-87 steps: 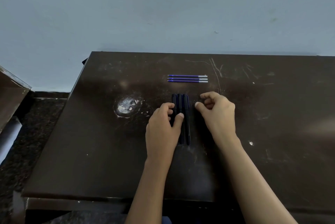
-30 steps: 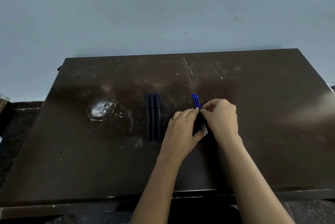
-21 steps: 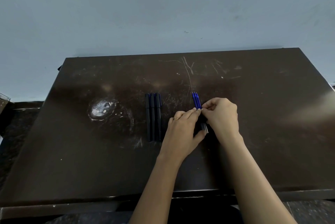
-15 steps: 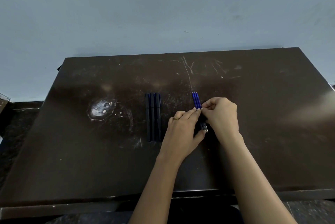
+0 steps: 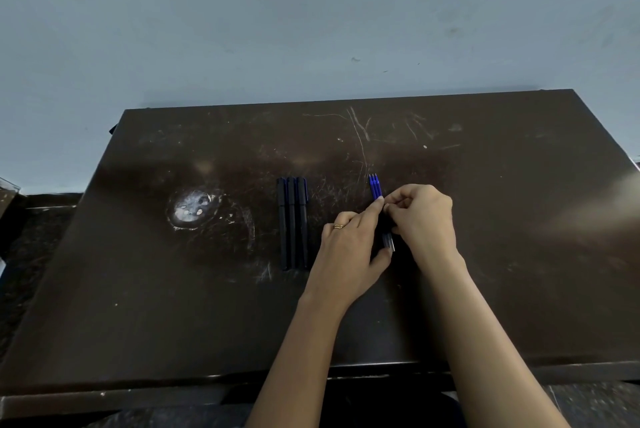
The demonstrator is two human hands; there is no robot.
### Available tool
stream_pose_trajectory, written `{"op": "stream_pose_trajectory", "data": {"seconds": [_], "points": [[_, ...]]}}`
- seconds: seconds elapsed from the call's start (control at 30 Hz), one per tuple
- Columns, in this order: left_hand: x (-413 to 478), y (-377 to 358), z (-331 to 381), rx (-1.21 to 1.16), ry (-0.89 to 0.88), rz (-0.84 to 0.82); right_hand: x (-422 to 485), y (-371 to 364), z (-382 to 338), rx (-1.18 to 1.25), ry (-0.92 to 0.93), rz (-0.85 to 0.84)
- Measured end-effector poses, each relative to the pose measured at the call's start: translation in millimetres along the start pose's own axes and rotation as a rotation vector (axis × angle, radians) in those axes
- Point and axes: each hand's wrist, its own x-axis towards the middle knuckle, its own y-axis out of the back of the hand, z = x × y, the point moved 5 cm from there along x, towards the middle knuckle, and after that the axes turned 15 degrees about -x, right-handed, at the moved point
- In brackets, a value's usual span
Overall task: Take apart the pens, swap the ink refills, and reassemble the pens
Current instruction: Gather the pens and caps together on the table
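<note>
Refills (image 5: 374, 186) blue, bunched together between both hands.

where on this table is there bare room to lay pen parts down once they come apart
Widest bare patch: right of the right hand, out to the table edge. Also bare: the far strip beyond the pens and refills, and the near-left corner below the white worn spot. Crowded: the narrow gap between the pens and the left hand, where both hands bunch the refills.

The table (image 5: 502, 254) looks like dark, semi-glossy wood, scratched and scuffed. Left of the matt black plastic pens (image 5: 292, 223), a worn pale patch (image 5: 189, 209) breaks its finish.
</note>
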Motion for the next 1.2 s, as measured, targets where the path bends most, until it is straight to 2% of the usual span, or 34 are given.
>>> {"op": "stream_pose_trajectory", "data": {"seconds": [0.3,0.67,1.2], "points": [[-0.1,1.3,-0.8,-0.007,0.001,-0.013,-1.6,2.5,-1.2,-0.011,0.006,0.019],[-4.8,17.0,1.5,-0.024,-0.031,0.044,-6.8,15.6,-0.4,-0.011,-0.038,0.156],[-8.4,6.8,-1.6,0.102,0.029,-0.081,-10.2,4.7,-2.7,-0.05,0.067,0.031]]}}
